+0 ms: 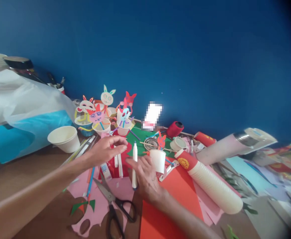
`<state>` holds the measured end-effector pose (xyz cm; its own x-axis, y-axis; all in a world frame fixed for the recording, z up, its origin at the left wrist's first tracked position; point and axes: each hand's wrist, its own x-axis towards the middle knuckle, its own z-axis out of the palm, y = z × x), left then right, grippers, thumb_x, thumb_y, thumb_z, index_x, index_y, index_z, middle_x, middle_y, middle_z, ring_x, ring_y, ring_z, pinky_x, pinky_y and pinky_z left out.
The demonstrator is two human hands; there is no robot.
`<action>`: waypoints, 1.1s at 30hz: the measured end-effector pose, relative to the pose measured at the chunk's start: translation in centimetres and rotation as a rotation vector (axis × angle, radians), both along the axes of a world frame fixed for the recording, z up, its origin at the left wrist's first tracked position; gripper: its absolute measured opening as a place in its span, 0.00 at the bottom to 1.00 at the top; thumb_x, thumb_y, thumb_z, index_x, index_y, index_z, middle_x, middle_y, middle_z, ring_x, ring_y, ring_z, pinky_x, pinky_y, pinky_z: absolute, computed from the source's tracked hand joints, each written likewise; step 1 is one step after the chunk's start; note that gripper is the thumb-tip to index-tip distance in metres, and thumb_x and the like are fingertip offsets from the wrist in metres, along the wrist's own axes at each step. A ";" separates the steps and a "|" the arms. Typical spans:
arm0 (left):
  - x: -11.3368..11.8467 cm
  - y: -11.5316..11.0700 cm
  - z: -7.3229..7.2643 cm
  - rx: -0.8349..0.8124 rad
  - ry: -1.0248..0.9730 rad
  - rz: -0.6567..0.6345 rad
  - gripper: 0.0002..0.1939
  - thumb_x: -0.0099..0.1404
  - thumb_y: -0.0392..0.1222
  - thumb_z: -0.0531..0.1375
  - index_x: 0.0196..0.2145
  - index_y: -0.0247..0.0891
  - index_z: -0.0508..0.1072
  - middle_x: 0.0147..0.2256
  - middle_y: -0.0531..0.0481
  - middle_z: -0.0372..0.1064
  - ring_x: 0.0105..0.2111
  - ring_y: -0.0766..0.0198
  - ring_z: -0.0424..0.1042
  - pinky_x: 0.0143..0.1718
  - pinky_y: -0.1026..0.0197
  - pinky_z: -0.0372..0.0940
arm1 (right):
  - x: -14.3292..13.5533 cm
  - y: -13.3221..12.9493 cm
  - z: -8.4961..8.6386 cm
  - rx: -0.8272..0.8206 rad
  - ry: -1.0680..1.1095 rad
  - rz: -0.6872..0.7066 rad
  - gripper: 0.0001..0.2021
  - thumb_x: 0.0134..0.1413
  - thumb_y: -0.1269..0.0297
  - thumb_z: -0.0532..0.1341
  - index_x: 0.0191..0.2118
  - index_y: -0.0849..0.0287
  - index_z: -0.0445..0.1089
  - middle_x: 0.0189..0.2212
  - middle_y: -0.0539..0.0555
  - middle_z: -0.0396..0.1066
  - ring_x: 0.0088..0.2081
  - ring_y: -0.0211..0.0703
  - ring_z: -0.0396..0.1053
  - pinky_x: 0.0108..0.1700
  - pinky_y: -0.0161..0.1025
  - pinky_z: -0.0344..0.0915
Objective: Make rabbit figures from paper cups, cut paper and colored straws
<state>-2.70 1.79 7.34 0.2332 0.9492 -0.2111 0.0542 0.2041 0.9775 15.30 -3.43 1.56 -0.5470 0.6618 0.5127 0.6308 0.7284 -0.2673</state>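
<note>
My right hand [147, 177] grips a white marker [134, 159] upright, its bluish end pointing up and its lower end dark. To the left, my left hand [110, 148] is held with fingers and thumb apart, nothing visible between them. Below the hands, black-handled scissors [111, 199] lie with blades apart on cut pink paper [98, 217]. Just right of my right hand stands a white paper cup [157, 160] with a red paper animal figure [161, 141] above it. Under that hand lies an orange-red paper sheet [171, 199].
At the back left, several paper animal figures [107, 98] stand in cups. An upright paper cup [64, 137] is at left. A long stack of cups [215, 186] lies at right near a clear-wrapped roll [220, 147]. A red thread spool [175, 128] rests by the blue wall [160, 59].
</note>
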 end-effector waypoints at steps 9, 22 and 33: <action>-4.4 2.2 0.4 0.308 0.447 -0.290 0.07 0.52 0.39 0.58 0.22 0.35 0.73 0.17 0.53 0.64 0.19 0.68 0.61 0.22 0.67 0.52 | -0.2 0.0 -2.4 -0.070 -0.125 0.065 0.19 0.45 0.74 0.50 0.46 0.62 0.60 0.27 0.54 0.64 0.31 0.45 0.58 0.34 0.42 0.51; -2.6 1.7 -1.9 0.345 0.572 -0.407 0.16 0.58 0.45 0.52 0.17 0.37 0.66 0.14 0.56 0.59 0.16 0.70 0.57 0.19 0.67 0.50 | -0.8 -0.8 -2.8 -0.052 -0.102 0.037 0.19 0.52 0.61 0.54 0.49 0.61 0.58 0.31 0.56 0.65 0.35 0.47 0.59 0.42 0.47 0.52; 0.0 -0.1 -2.8 0.249 0.350 -0.325 0.08 0.54 0.43 0.58 0.23 0.38 0.73 0.18 0.55 0.65 0.19 0.68 0.62 0.21 0.68 0.54 | -1.0 -0.8 -1.9 -0.090 -0.109 -0.141 0.17 0.52 0.59 0.52 0.46 0.61 0.61 0.34 0.57 0.64 0.37 0.48 0.59 0.41 0.45 0.52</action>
<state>-2.75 1.73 4.52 0.4794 0.8710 -0.1071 0.4073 -0.1127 0.9063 14.29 -4.21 -0.30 -0.4950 0.7762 0.3904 0.7534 0.6073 -0.2521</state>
